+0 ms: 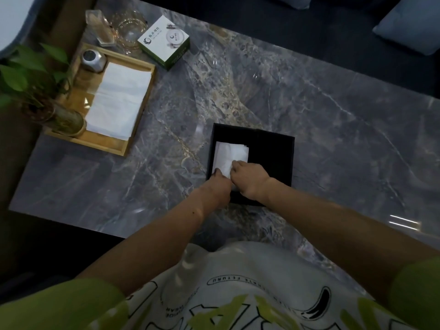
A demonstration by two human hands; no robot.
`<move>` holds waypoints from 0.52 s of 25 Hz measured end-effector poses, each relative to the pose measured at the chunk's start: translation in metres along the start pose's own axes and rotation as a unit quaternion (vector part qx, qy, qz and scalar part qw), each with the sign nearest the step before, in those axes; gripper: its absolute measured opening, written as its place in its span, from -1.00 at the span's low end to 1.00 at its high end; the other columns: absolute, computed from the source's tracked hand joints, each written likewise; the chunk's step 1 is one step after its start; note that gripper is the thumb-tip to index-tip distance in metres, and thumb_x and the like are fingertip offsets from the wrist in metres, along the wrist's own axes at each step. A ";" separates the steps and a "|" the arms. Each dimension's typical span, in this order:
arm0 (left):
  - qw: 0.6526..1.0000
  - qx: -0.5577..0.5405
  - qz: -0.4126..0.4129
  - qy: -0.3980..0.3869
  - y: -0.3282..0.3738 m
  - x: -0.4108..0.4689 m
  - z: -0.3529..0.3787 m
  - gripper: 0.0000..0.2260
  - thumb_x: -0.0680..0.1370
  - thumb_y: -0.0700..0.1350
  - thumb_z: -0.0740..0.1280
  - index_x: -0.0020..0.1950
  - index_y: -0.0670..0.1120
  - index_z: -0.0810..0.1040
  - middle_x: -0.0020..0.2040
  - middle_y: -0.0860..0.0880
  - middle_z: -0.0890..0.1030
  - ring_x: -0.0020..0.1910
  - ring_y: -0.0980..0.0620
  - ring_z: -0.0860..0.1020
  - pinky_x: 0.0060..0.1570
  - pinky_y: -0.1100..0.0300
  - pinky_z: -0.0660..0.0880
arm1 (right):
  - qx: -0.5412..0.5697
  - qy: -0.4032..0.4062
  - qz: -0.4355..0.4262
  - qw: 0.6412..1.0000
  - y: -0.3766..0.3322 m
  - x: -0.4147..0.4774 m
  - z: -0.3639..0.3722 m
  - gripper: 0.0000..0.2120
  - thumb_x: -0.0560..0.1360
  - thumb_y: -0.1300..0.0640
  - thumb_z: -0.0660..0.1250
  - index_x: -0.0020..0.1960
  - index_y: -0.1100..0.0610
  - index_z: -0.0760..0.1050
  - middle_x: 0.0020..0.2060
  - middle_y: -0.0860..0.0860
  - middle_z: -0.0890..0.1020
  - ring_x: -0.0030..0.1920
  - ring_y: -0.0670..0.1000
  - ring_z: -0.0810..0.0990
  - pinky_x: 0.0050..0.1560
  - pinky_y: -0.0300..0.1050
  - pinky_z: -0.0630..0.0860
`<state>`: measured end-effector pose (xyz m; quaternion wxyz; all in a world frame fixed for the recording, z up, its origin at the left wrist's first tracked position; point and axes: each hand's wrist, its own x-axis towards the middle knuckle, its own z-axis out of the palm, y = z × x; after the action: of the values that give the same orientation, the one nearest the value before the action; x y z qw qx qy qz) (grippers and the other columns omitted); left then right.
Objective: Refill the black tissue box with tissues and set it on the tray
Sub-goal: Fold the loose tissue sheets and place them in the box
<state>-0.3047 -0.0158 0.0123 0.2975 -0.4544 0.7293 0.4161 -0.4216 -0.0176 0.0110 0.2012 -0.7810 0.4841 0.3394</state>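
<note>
The black tissue box [271,156] lies open on the marble table, just ahead of me. A small white stack of tissues [229,154] sits in its left half. My left hand [217,186] and my right hand [250,179] both reach into the box at its near left corner, fingers pinching the near edge of the tissues. The wooden tray [140,108] stands at the far left of the table, with a larger white pile of tissues [117,101] lying flat in it.
On the tray stand a potted green plant [40,91] in a glass vase and a small metal canister [92,59]. Behind the tray are glass dishes [126,29] and a white-and-green carton [164,41]. Blue cushions [412,29] lie at the far right.
</note>
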 end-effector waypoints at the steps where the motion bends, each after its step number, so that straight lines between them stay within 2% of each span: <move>1: 1.000 -0.013 -0.002 0.021 0.002 -0.002 -0.002 -0.61 0.63 -0.21 0.13 0.44 -0.31 0.28 0.46 -0.35 0.27 0.52 -0.26 0.09 0.49 0.05 0.05 | 0.010 0.004 0.000 1.000 0.000 -0.003 0.001 -0.64 0.55 0.17 0.28 0.33 0.21 0.43 0.31 0.15 0.41 0.28 0.11 0.44 0.02 -0.02 0.53; 4: 0.996 -0.038 0.003 0.079 -0.005 -0.006 0.001 -0.68 0.59 -0.27 0.14 0.33 -0.33 0.40 0.41 -0.31 0.34 0.40 -0.24 0.31 0.37 0.08 0.18 | 0.082 0.027 0.015 0.996 0.000 -0.014 0.000 -0.60 0.54 0.21 0.29 0.35 0.26 0.38 0.36 0.17 0.37 0.31 0.14 0.42 0.08 0.06 0.56; 8: 0.985 -0.108 0.053 0.127 -0.022 -0.010 0.016 -0.78 0.49 -0.34 0.17 0.10 -0.34 0.47 0.24 -0.32 0.42 0.22 -0.27 0.43 0.18 0.02 0.40 | 0.148 0.072 0.038 0.986 0.000 -0.032 0.005 -0.67 0.52 0.23 0.24 0.26 0.26 0.37 0.27 0.15 0.41 0.23 0.17 0.45 -0.01 0.05 0.53; 10: 0.977 -0.107 0.091 0.159 -0.029 -0.018 0.021 -0.73 0.49 -0.34 0.17 0.17 -0.34 0.46 0.27 -0.29 0.42 0.23 -0.25 0.44 0.21 -0.03 0.43 | 0.177 0.104 0.049 0.978 -0.004 -0.039 0.009 -0.62 0.52 0.22 0.22 0.31 0.26 0.34 0.28 0.15 0.41 0.25 0.18 0.43 0.04 0.09 0.53; 13: 0.956 -0.106 0.150 0.229 -0.039 -0.036 0.031 -0.58 0.55 -0.29 0.17 0.42 -0.27 0.33 0.39 -0.21 0.35 0.30 -0.14 0.42 0.31 0.08 0.38 | 0.206 0.159 0.076 0.963 -0.014 -0.052 0.016 -0.53 0.54 0.23 0.19 0.43 0.32 0.27 0.37 0.23 0.37 0.36 0.24 0.36 0.20 0.14 0.48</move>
<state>-0.2529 0.0174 0.0136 0.0074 -0.4520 0.7892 0.4158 -0.4302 0.0310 0.0376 0.2521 -0.7277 0.6269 0.1182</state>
